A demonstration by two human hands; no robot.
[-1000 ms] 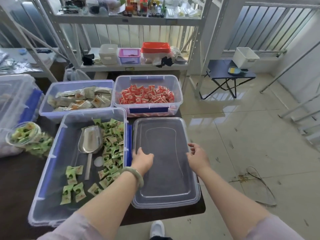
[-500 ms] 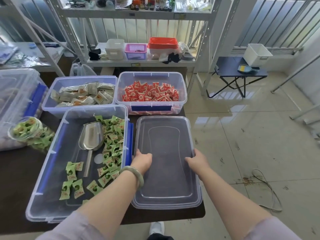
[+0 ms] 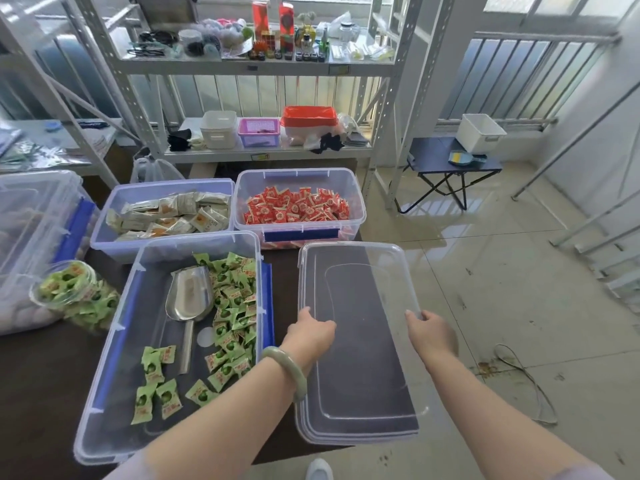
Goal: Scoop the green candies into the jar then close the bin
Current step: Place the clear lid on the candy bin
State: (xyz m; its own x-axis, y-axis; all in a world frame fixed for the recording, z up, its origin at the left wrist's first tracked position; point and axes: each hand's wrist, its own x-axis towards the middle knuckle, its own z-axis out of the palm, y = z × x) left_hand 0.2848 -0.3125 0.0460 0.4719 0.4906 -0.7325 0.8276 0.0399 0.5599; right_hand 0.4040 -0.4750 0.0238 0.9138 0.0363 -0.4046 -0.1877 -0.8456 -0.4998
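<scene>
Both your left hand (image 3: pixel 313 332) and right hand (image 3: pixel 429 332) now clamp the clear lid (image 3: pixel 356 344), lifted; the open bin (image 3: pixel 114 341) lies left of them.

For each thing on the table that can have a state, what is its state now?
Green candy bin: open, part full.
Lid: off the bin, gripped on both long edges.
Scoop: empty, lying in the bin.
Jar: full of green candies, no lid seen.
Red candy bin: open.
Left hand: gripping the lid.
Right hand: gripping the lid.
</scene>
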